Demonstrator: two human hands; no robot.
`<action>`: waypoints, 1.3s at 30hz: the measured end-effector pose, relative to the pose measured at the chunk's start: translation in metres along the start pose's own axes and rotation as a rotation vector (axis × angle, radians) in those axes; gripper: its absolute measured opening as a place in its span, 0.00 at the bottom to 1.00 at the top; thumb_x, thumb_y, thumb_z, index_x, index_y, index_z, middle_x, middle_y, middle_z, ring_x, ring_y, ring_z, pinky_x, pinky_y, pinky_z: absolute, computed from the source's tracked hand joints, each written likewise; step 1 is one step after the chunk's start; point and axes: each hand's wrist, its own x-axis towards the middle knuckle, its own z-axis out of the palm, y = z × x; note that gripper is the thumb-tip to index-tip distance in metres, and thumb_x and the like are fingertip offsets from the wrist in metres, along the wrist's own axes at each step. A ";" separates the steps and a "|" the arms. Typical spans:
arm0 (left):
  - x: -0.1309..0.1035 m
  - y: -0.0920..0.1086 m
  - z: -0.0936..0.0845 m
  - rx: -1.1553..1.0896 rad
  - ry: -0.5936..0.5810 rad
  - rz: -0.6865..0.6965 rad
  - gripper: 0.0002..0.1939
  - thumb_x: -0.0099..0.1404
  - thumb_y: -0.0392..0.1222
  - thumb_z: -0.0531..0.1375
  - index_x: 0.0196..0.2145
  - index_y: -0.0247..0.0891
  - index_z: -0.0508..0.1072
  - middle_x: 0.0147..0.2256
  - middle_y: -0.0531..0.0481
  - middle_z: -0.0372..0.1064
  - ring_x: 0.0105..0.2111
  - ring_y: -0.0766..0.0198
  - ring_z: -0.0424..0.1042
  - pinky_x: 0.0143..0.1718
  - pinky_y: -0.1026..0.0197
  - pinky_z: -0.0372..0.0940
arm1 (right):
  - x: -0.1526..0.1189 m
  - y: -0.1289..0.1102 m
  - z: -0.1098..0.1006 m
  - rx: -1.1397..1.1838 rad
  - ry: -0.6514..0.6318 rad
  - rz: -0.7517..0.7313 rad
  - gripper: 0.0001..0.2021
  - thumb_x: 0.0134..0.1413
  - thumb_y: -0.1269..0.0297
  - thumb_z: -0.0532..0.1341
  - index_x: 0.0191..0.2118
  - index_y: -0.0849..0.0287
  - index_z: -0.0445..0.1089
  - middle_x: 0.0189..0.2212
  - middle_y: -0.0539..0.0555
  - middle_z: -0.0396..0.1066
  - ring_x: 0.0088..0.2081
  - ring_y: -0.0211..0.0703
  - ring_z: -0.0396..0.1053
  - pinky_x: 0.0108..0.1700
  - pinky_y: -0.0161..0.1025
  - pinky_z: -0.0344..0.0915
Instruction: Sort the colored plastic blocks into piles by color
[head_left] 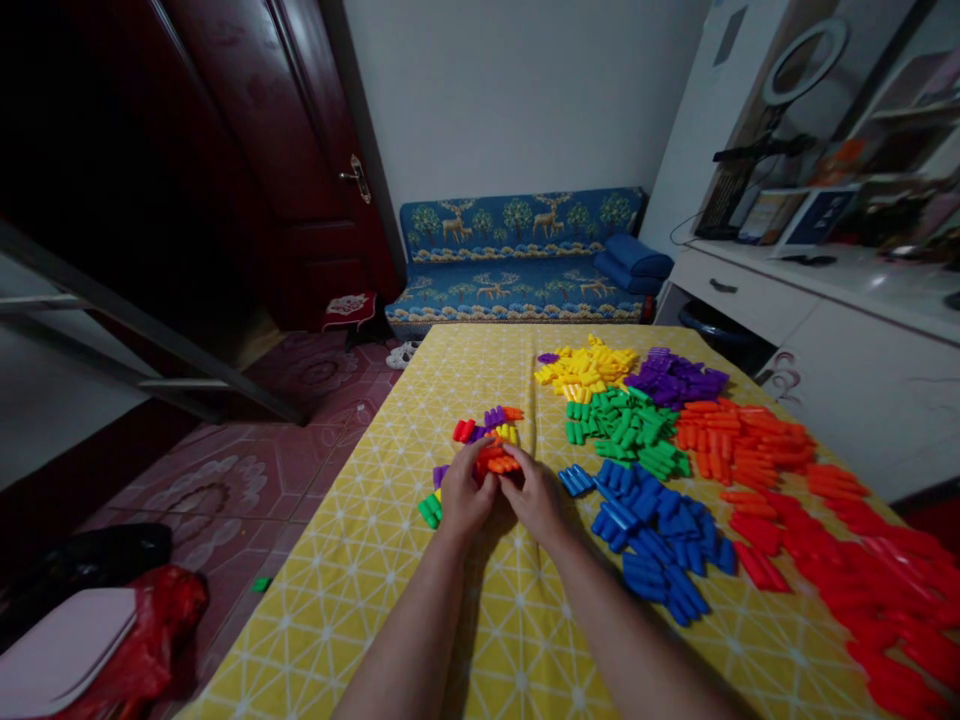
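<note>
Tiled floor [292, 460] lies past the left edge of the yellow tablecloth [360, 580], and that side offers room to move. Green pieces [430, 510] rest just beside my left hand [466, 490]. Its fingers and those of my right hand [534, 497] close on orange pieces [499, 459] between them; I seem to be fitting or adjusting these, which calls for steady fingertips. Rightward, blue pieces [656, 525], then red pieces [832, 550], crowd the cloth.
</note>
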 end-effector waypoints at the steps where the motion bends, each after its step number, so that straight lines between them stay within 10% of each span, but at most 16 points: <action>1: -0.001 0.000 0.000 -0.034 0.000 -0.012 0.28 0.54 0.27 0.56 0.53 0.39 0.71 0.50 0.43 0.74 0.51 0.53 0.73 0.55 0.49 0.66 | -0.001 0.001 0.000 0.015 0.012 0.010 0.22 0.53 0.69 0.59 0.55 0.51 0.70 0.50 0.55 0.75 0.50 0.48 0.73 0.54 0.47 0.68; 11: -0.002 0.014 -0.002 -0.125 -0.010 -0.082 0.22 0.57 0.31 0.59 0.51 0.38 0.73 0.48 0.44 0.75 0.46 0.54 0.75 0.49 0.53 0.69 | -0.003 -0.007 -0.009 0.195 0.135 -0.067 0.16 0.58 0.58 0.61 0.50 0.54 0.74 0.48 0.57 0.75 0.50 0.48 0.71 0.55 0.46 0.66; 22: -0.001 0.015 0.001 -0.052 -0.009 -0.075 0.18 0.64 0.44 0.60 0.50 0.36 0.71 0.45 0.42 0.76 0.42 0.55 0.77 0.45 0.55 0.70 | -0.006 -0.021 -0.021 0.491 0.324 0.149 0.15 0.54 0.52 0.64 0.38 0.60 0.70 0.30 0.52 0.73 0.31 0.40 0.71 0.33 0.35 0.68; 28: 0.000 0.009 0.003 0.001 -0.009 -0.061 0.19 0.64 0.46 0.60 0.51 0.35 0.71 0.41 0.42 0.77 0.38 0.56 0.77 0.41 0.56 0.71 | 0.018 -0.025 -0.076 0.677 0.645 0.117 0.14 0.51 0.55 0.66 0.38 0.59 0.68 0.31 0.49 0.72 0.30 0.36 0.71 0.34 0.34 0.69; 34: -0.001 0.005 0.005 0.016 -0.010 -0.063 0.20 0.65 0.48 0.60 0.51 0.36 0.72 0.41 0.43 0.77 0.39 0.56 0.77 0.41 0.56 0.70 | 0.035 0.036 -0.150 0.929 0.976 0.228 0.09 0.50 0.61 0.63 0.34 0.57 0.62 0.38 0.53 0.72 0.43 0.39 0.75 0.53 0.45 0.70; 39: 0.000 0.006 0.001 0.048 -0.048 -0.075 0.23 0.70 0.49 0.55 0.57 0.36 0.68 0.40 0.43 0.77 0.39 0.55 0.76 0.43 0.55 0.69 | 0.032 0.061 -0.169 0.994 1.026 0.364 0.07 0.56 0.62 0.56 0.39 0.56 0.62 0.51 0.58 0.67 0.49 0.37 0.73 0.57 0.45 0.67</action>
